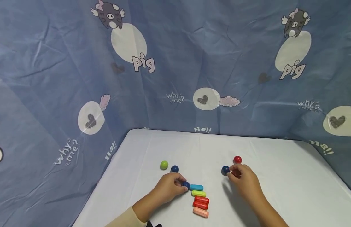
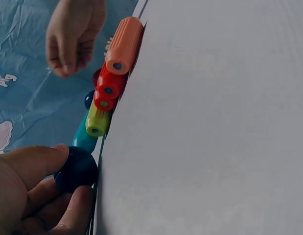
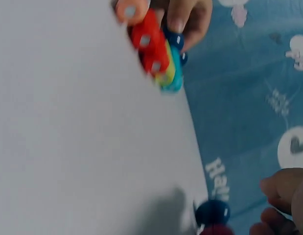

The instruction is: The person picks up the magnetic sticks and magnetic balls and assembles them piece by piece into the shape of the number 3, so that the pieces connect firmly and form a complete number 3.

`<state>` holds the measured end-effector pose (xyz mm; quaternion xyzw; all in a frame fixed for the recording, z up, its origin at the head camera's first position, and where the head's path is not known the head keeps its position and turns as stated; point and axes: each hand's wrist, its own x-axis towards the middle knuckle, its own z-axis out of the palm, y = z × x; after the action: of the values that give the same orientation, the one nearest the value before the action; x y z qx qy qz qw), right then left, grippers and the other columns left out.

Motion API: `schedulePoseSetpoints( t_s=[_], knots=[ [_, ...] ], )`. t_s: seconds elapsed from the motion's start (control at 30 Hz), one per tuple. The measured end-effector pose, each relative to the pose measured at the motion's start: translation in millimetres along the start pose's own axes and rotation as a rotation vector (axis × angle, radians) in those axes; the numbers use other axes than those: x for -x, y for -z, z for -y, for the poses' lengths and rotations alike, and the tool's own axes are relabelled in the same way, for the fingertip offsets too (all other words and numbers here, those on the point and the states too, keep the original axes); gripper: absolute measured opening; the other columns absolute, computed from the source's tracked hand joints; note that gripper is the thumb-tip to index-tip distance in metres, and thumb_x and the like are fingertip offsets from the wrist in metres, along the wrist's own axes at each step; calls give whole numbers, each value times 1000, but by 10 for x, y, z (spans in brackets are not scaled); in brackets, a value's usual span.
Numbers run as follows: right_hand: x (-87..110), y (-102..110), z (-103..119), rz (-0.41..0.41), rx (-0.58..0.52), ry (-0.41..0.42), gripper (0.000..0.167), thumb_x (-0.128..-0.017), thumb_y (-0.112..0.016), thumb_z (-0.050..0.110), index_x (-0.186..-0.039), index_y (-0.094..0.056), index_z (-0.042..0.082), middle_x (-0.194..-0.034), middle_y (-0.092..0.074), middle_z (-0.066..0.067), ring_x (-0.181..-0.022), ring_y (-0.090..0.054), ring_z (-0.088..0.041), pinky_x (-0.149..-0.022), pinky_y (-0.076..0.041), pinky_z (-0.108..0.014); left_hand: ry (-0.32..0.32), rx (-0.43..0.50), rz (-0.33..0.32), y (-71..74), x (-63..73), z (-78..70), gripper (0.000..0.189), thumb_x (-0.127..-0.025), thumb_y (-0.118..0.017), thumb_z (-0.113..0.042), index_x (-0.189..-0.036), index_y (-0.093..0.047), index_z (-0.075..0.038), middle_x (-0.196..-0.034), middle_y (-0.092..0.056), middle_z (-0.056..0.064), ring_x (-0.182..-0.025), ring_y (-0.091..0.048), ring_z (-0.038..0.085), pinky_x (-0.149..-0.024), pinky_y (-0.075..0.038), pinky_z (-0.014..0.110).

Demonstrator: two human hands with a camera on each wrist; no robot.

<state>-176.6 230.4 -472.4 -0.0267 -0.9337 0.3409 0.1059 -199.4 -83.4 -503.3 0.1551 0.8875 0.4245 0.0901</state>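
Observation:
My left hand pinches a dark blue ball between thumb and fingers, at the left end of a light blue stick. Below that stick, a yellow-green stick, two red sticks and an orange stick lie in a column. My right hand hovers beside another dark blue ball, fingers loosely bent; the right wrist view shows a gap between them. A red ball lies just beyond this hand, and a second red one is partly hidden behind its fingers.
A green ball and a third dark blue ball lie beyond the left hand. The white table meets a blue patterned cloth at its back and sides.

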Motion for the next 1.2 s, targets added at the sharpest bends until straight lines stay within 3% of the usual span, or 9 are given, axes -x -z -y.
schedulePoseSetpoints(
  t_s=[0.17,0.33,0.67,0.83,1.2],
  knots=[
    [9,92,-204,34,2,-70,36,-93,-78,23,-121,-67,4,-117,-65,-17,-107,-65,-32,-92,-53,-48,9,-1,-13,1,22,12,23,-85,-88,-22,-103,-77,-13,-81,-68,-9,-75,-62,7,-64,-52,24],
    [-54,103,-290,103,-6,-134,49,-94,-78,29,-130,-62,1,-124,-61,-22,-113,-63,-38,-93,-53,-52,4,-10,-12,22,-3,-1,24,-85,-88,-21,-104,-77,-12,-82,-68,-8,-75,-62,6,-65,-52,23],
    [-113,29,-348,156,-23,-158,40,-92,-80,24,-122,-65,1,-113,-71,-17,-104,-67,-32,-76,-51,-35,2,2,-19,20,16,-33,24,-85,-88,-19,-103,-77,-10,-82,-68,-6,-76,-61,7,-65,-52,23],
    [-108,-10,-343,159,-21,-172,39,-91,-79,22,-121,-64,1,-112,-71,-18,-103,-66,-31,-72,-52,-32,5,0,-8,28,9,-21,25,-85,-88,-19,-105,-77,-10,-83,-68,-6,-77,-61,8,-66,-52,23],
    [-59,-7,-359,181,-52,-200,36,-92,-78,20,-123,-66,5,-116,-73,-12,-108,-66,-29,-86,-50,-40,1,-19,-2,15,0,-8,24,-86,-88,-20,-106,-77,-11,-84,-68,-7,-77,-61,6,-68,-52,24]
  ],
)
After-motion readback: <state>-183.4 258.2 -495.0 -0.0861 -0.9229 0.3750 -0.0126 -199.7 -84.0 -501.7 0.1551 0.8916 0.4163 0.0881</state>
